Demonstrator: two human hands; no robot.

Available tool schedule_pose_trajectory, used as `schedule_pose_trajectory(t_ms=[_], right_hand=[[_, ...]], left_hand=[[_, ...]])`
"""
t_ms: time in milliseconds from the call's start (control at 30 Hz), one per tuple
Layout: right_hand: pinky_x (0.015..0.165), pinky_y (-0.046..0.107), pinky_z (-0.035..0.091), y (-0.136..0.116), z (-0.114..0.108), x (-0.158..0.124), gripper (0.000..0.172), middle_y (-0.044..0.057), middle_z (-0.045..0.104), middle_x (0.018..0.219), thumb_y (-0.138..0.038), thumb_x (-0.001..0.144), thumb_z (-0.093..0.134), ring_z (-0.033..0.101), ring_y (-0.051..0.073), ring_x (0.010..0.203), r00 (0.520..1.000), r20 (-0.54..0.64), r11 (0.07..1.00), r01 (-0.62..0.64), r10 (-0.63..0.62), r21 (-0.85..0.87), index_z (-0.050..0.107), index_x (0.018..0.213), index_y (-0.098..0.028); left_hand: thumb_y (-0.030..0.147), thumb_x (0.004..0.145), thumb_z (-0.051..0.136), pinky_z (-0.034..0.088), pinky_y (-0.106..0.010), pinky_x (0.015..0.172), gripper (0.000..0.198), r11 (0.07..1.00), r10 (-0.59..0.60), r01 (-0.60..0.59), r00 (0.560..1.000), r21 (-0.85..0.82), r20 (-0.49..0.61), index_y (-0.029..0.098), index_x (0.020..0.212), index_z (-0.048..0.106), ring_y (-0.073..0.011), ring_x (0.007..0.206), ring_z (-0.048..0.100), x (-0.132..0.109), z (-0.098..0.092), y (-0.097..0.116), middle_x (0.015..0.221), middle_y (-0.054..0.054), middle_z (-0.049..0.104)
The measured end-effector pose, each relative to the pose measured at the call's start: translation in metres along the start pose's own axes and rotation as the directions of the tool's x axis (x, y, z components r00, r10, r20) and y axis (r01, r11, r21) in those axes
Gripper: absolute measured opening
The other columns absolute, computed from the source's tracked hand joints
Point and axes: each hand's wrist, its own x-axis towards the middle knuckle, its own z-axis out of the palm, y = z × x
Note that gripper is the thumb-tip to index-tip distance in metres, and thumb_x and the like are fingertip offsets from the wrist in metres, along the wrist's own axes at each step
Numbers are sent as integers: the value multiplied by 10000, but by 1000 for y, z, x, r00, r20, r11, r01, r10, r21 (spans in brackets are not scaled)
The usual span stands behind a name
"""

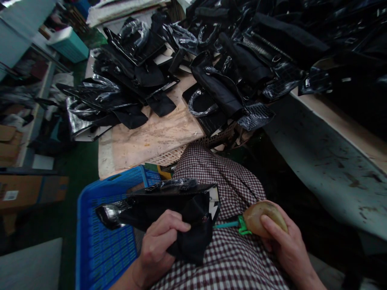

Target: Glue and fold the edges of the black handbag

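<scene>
My left hand (161, 239) is closed on a black handbag (169, 201), its thumb and fingers pinching the dark cloth lining. The bag rests across my lap, with plastic-wrapped handles on its upper side and a pale edge at its right end. In my right hand (282, 233) is a rounded, yellowish squeeze bottle (266, 219), gripped between thumb and fingers. A green cap piece and a thin teal nozzle (226, 224) point left from it. The nozzle's tip reaches the right side of the black lining; whether it touches I cannot tell.
A blue plastic basket (87, 233) stands at my left, partly under the bag. Ahead, a worn board (151, 141) bears several black bags (130, 80). More black bags (217, 88) pile up at the right. A checked cloth (220, 173) covers my lap. Cardboard boxes (33, 193) stand far left.
</scene>
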Motion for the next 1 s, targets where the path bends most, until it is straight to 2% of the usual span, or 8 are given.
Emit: schedule_pose_trajectory(t_ms=[100, 167, 267, 367, 500, 633, 767, 1000], right_hand=[[354, 277, 348, -1, 3, 2, 570, 0, 617, 692, -569, 779, 765, 440, 161, 415, 1000, -17, 1000, 9, -8, 4, 605, 1192, -210], [366, 274, 364, -2, 2, 7, 582, 7, 643, 732, -584, 760, 777, 474, 169, 451, 999, -39, 999, 11, -13, -42, 615, 1170, -204], [468, 295, 491, -6, 2, 16, 636, 61, 701, 864, -625, 694, 799, 619, 247, 660, 991, -114, 984, 47, -67, -173, 637, 1117, -179], [550, 316, 550, -10, 2, 22, 663, 91, 718, 940, -643, 667, 790, 661, 296, 792, 976, -183, 962, 67, -118, -265, 645, 1107, -170], [501, 303, 535, -10, 3, 23, 620, 77, 704, 908, -616, 708, 788, 645, 258, 692, 972, -187, 970, 102, -144, -219, 640, 1116, -173], [367, 284, 435, -4, 3, 18, 598, 50, 681, 816, -581, 747, 790, 530, 191, 488, 996, -63, 997, 52, -56, -59, 612, 1167, -194], [353, 272, 395, 1, 4, 14, 576, 31, 652, 785, -567, 763, 790, 480, 172, 469, 999, -1, 999, 35, -35, -27, 611, 1174, -206], [385, 276, 441, 1, 3, 19, 617, 45, 683, 854, -609, 743, 789, 532, 186, 523, 997, -51, 993, 50, -55, -105, 610, 1159, -190]], left_hand=[[11, 906, 574, 529, -264, 598, 178, 1000, -3, 3, 1000, 0, -9, 148, 805, 627, -171, 741, 618, 0, 1, -1, 758, -67, 690], [22, 915, 571, 528, -266, 594, 183, 1000, -4, 4, 1000, -1, -6, 149, 796, 627, -169, 732, 615, 1, 2, -1, 755, -67, 689], [26, 924, 564, 521, -259, 579, 176, 1000, 1, -1, 1000, -9, -16, 142, 813, 638, -161, 713, 612, 3, 2, -1, 746, -64, 682], [23, 918, 572, 525, -265, 579, 174, 1000, 3, -3, 1000, 0, -26, 148, 822, 643, -165, 709, 618, 4, 1, 0, 744, -63, 685], [30, 911, 580, 526, -272, 579, 183, 1000, 7, -7, 999, 9, -33, 159, 792, 633, -173, 712, 623, 3, 1, -1, 745, -64, 692], [6, 896, 575, 527, -274, 598, 176, 1000, 2, -2, 1000, -2, -25, 149, 817, 641, -172, 729, 620, -3, 2, -4, 763, -67, 692], [22, 908, 576, 521, -272, 586, 163, 1000, -12, 12, 1000, -8, -22, 150, 848, 656, -176, 727, 622, -3, 2, -4, 760, -70, 692], [30, 919, 577, 526, -258, 585, 179, 1000, 17, -17, 1000, 4, -23, 141, 786, 624, -167, 718, 617, 5, 1, 0, 743, -71, 683]])
